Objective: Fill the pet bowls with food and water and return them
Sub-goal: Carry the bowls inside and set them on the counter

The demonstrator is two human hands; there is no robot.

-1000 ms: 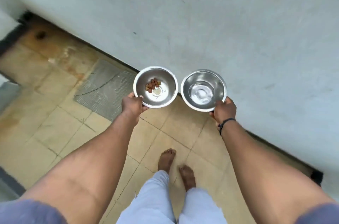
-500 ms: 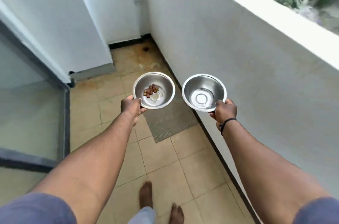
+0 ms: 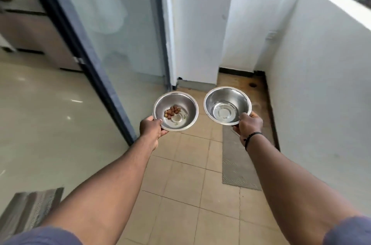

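Head view: left hand (image 3: 152,128) fingers are clamping the kibble bowl (image 3: 175,111) rim, right hand (image 3: 250,124) fingers clamping the water bowl (image 3: 227,105); open tiled floor (image 3: 186,164) is lying below centre.

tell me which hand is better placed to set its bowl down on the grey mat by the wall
Right, probably. The right hand holds the water bowl almost directly above the grey mat along the white wall. The left hand, with the kibble bowl, is nearer the glass door.
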